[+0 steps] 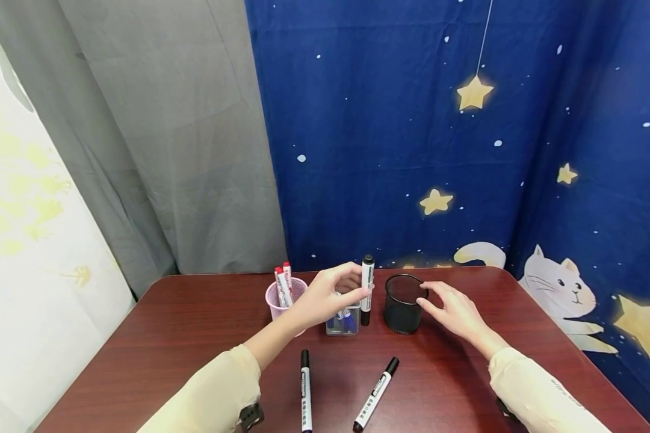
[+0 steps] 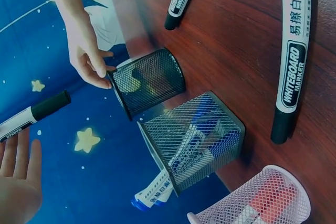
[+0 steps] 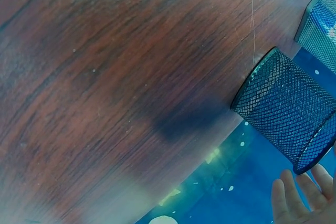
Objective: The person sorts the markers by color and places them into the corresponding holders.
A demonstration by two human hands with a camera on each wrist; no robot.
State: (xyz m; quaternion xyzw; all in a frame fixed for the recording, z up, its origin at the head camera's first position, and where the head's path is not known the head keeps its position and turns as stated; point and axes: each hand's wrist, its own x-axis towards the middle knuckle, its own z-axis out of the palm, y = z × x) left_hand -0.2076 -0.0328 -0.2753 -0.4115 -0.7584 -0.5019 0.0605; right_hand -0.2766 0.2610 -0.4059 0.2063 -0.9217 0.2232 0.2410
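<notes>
My left hand [image 1: 325,296] pinches a black-capped whiteboard marker [image 1: 367,279] between thumb and fingers. The marker stands upright in the air, between the square mesh pen holder [image 2: 197,135] and the round black mesh pen cup [image 1: 402,316]. Blue markers [image 2: 157,190] lean inside the square holder, which the left hand partly covers in the head view. Thumb and fingers of my right hand [image 1: 455,308] hold the black cup at the right side of its rim. In the right wrist view, its other fingers [image 3: 310,190] spread loosely by that rim.
A pink mesh cup [image 1: 272,299] with red-capped markers [image 1: 283,282] stands left of the square holder, partly behind the left arm. Two black-capped markers, one on the left [image 1: 306,391] and one on the right [image 1: 376,394], lie on the brown table [image 1: 195,325]. Curtains hang behind.
</notes>
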